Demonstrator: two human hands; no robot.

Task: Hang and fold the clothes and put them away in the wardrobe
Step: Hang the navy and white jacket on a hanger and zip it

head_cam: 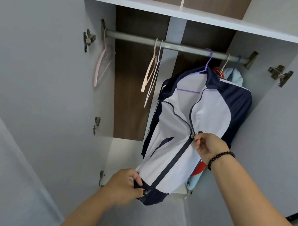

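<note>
The left hand (126, 183) pinches the navy hem of the white jacket (176, 128) taut, so the right hand (207, 146), gripping the zip pull (192, 136) midway up, can likely close it as it hangs on the purple hanger (206, 67) toward the rail's (135, 39) right end.

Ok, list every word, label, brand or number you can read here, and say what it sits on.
None: no legible text shows anywhere.
White and navy jacket: no logo or label visible on its front.
Red garment behind the jacket: a white mark at its edge, too hidden to read.
Hangers, rail, wardrobe shelf and hinges: no markings.
</note>
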